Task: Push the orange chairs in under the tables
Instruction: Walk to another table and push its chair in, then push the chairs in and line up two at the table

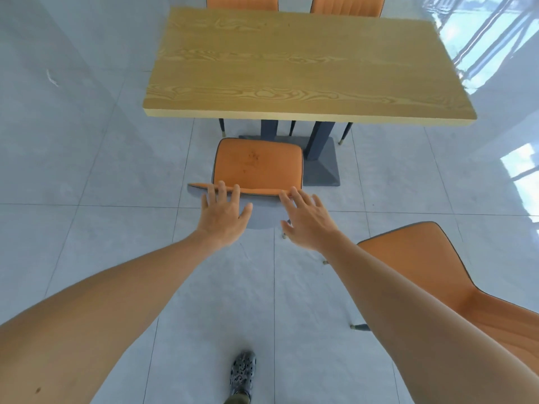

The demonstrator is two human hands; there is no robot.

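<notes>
Fingers [221, 189] spread wide on orange chair [258, 164] backrest — wooden table [306, 62] ahead, glossy grey tile floor [87, 170].

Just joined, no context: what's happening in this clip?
A person is tidying chairs at a wooden table. Both hands are on the top edge of an orange chair's backrest: left hand and right hand, fingers spread flat, not wrapped round it. The seat is fully out, short of the table edge. A second orange chair stands pulled out at the right. Two more chairs sit at the far side.
</notes>
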